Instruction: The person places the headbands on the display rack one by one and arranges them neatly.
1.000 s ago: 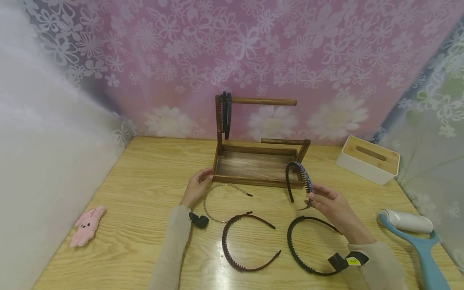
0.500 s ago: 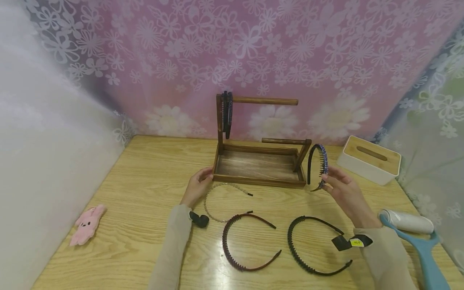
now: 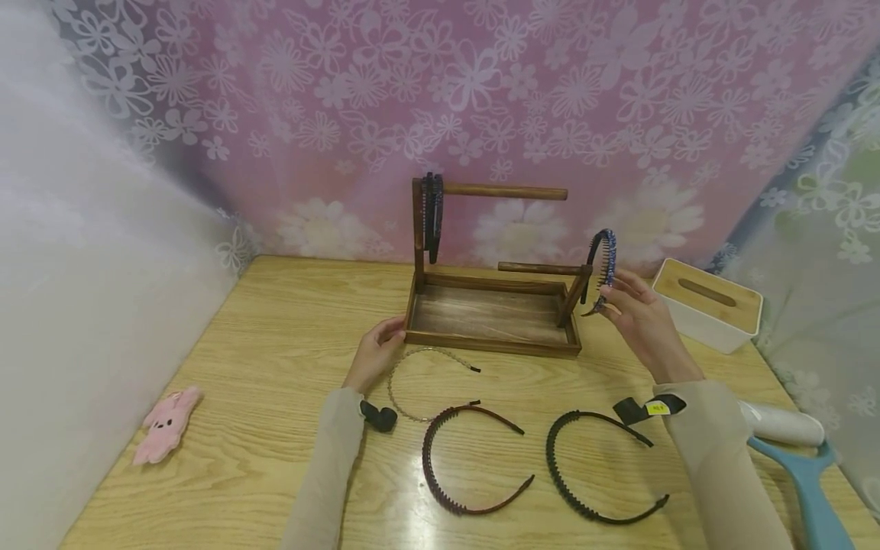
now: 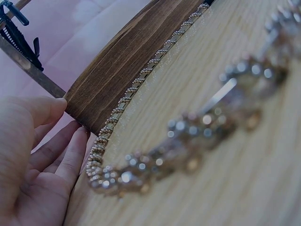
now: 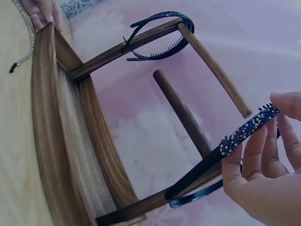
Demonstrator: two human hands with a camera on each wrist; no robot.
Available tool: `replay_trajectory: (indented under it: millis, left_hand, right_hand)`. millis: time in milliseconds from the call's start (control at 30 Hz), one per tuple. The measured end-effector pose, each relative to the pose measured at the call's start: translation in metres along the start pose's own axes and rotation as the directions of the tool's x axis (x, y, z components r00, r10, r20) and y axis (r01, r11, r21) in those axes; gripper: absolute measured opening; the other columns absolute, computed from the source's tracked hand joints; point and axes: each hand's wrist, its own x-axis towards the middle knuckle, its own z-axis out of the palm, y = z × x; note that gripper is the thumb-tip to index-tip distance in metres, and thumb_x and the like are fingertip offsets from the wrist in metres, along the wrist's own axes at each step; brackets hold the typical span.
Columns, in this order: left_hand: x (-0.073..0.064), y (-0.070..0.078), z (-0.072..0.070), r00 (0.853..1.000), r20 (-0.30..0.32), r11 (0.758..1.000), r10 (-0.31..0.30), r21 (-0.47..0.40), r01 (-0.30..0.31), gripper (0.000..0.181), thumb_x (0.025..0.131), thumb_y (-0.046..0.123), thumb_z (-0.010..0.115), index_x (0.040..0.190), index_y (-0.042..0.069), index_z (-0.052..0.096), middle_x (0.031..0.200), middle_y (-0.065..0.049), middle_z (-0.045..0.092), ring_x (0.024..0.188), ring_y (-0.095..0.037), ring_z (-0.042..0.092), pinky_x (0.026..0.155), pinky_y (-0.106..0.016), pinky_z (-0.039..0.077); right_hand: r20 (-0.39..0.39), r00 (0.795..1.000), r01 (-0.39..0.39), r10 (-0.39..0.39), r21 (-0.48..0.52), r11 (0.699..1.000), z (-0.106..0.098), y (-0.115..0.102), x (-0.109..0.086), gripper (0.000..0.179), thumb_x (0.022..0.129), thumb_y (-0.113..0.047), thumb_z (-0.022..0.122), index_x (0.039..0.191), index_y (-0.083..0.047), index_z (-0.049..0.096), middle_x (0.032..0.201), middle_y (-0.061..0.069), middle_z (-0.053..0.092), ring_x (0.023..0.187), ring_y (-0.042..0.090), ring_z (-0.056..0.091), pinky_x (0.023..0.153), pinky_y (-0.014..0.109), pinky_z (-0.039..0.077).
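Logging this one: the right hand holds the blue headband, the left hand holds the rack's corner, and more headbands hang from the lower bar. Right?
Not the lower bar: those headbands hang from the upper bar in the head view. The right hand does hold the blue headband, the left hand the rack's corner.

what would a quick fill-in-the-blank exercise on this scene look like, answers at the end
The blue-studded headband is in the person's ____ hand. The left hand holds a corner of the rack, which is made of ____. Exactly ____ headbands lie on the table. The plush toy's colour is ____.

Missing words: right; wood; three; pink.
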Motion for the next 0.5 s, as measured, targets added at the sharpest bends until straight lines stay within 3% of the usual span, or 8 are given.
replay_trajectory:
  millis: [67, 500]
  left_hand:
    - [0.005, -0.009, -0.001, 1.0, -0.002, 1.0, 0.0, -0.013, 0.0, 0.039, 0.1, 0.017, 0.056, 0.138, 0.009, 0.055, 0.139, -0.014, 0.057, 0.127, -0.029, 0.053, 0.109, -0.045, 0.042]
    - [0.005, -0.01, 0.0, 1.0, -0.014, 1.0, -0.004, -0.012, 0.004, 0.036, 0.099, 0.016, 0.057, 0.135, 0.011, 0.057, 0.137, -0.011, 0.058, 0.125, -0.027, 0.055, 0.107, -0.043, 0.044]
  right_hand:
    - [-0.016, 1.0, -0.007, 0.007, 0.005, 1.0, 0.003, -0.001, 0.007, 0.026, 0.099, 0.001, 0.05, 0.113, -0.015, 0.064, 0.106, -0.003, 0.06, 0.09, 0.009, 0.057, 0.079, 0.023, 0.051]
    - [-0.058, 0.998, -0.02, 0.02, 0.013, 1.0, 0.023, -0.009, 0.04, 0.027, 0.096, -0.001, 0.058, 0.12, -0.014, 0.055, 0.115, -0.001, 0.054, 0.094, 0.009, 0.055, 0.082, 0.02, 0.051]
